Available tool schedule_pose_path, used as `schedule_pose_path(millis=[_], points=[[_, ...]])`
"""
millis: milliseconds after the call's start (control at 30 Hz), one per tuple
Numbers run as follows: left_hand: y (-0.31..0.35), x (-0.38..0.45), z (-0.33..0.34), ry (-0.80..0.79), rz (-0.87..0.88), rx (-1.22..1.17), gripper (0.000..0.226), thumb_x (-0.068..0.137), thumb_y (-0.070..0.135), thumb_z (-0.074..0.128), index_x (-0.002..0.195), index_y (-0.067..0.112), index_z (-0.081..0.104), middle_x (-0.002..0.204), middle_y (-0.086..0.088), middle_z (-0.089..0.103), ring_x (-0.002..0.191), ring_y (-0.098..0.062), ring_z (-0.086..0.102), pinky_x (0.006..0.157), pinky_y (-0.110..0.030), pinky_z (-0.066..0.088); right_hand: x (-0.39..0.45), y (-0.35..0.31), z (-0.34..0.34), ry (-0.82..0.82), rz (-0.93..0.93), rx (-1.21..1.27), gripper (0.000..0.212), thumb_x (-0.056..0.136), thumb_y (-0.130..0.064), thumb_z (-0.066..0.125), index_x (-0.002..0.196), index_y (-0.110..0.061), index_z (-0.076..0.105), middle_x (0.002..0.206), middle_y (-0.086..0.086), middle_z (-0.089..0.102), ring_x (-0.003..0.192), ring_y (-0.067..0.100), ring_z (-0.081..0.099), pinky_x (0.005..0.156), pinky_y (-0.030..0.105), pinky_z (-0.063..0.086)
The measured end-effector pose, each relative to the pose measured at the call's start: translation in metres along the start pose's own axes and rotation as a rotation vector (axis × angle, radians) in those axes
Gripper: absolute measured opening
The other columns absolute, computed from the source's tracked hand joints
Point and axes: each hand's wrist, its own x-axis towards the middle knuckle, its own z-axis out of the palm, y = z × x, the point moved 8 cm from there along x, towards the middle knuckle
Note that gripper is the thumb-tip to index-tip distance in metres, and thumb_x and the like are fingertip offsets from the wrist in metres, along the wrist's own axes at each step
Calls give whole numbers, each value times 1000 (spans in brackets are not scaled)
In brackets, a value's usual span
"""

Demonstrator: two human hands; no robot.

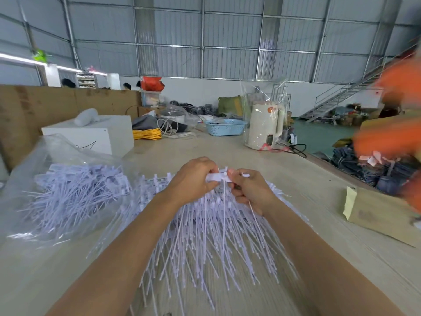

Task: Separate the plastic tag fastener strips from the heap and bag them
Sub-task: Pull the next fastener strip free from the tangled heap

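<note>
A big heap of white plastic tag fastener strips (205, 242) lies fanned out on the table in front of me, thin tails pointing toward me. My left hand (193, 179) and my right hand (252, 190) meet above the heap's far end. Both pinch the flat head bar of one fastener strip (217, 177) held between them, its tails hanging down. To the left lies a clear plastic bag (45, 160), its mouth open, holding a pile of bagged strips (75, 190).
A brown paper parcel (378, 215) sits at the right table edge. Farther back stand a white box (91, 133), yellow cable (147, 134), a blue basket (224, 127) and a wrapped cream kettle (265, 126). A blurred person in orange (394, 137) is at the right.
</note>
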Motion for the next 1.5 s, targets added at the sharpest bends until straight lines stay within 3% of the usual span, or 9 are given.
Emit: schedule_pose_path(millis=[167,300,467,567,733,900,1133,1400,1500], points=[[3,-4,2,55,35,55,22,88,29,61,102,15,71,100,-3,67,88,-25,61,76,-37,45,-2,1,4,-70,-3,7,25,93,-28,57,79,-8,54,55,0,47,40,6,30,35,15,20],[0,-6,7,74,42,149,16,90,34,55,92,24,67,93,8,65,78,-14,54,74,-29,15,-5,-3,4,-101,-95,-87,23,91,-19,61,72,-8,52,50,-3,45,38,6,30,37,15,23],[-2,-6,15,-35,35,175,16,89,34,55,87,24,67,84,7,67,67,-13,46,72,-30,13,-6,-11,5,-63,-258,-326,23,89,-7,62,69,-9,53,42,-12,38,35,0,29,37,15,25],[-8,-6,18,-70,-19,13,16,88,32,60,78,25,70,68,10,65,62,-11,53,77,-29,25,-9,-19,7,-50,-343,-385,19,89,-3,61,72,-6,52,47,-8,37,37,1,30,41,16,26],[-12,-10,19,-80,-143,-399,27,86,20,66,60,27,62,44,20,53,41,3,42,49,-19,32,-11,-32,10,-13,-444,-393,20,89,-4,61,72,-12,52,51,-6,42,41,2,34,41,18,30],[-21,-5,2,72,-223,-558,10,72,31,78,74,35,69,72,16,67,57,2,56,59,-23,50,-4,-31,-41,182,-240,115,21,91,-15,58,71,-11,52,48,-5,47,39,7,37,36,16,29],[-2,2,-9,106,-167,-502,41,73,18,79,112,9,68,89,5,59,90,-20,61,84,-29,50,-5,-24,-76,242,-72,969,14,85,-3,47,73,-8,44,59,3,48,43,7,51,45,14,48],[17,0,-20,139,-31,-416,30,82,1,65,112,3,64,98,-4,54,91,-18,54,80,-19,41,-7,-19,-14,-2,9,227,25,84,-8,63,66,-15,47,49,-6,30,35,4,22,28,16,18],[14,1,-27,224,-117,-833,11,87,8,62,96,13,66,100,-1,63,91,-8,60,75,-17,48,-15,-13,11,-120,59,152,25,72,-27,72,81,-10,57,50,-7,31,37,4,23,29,15,20]])
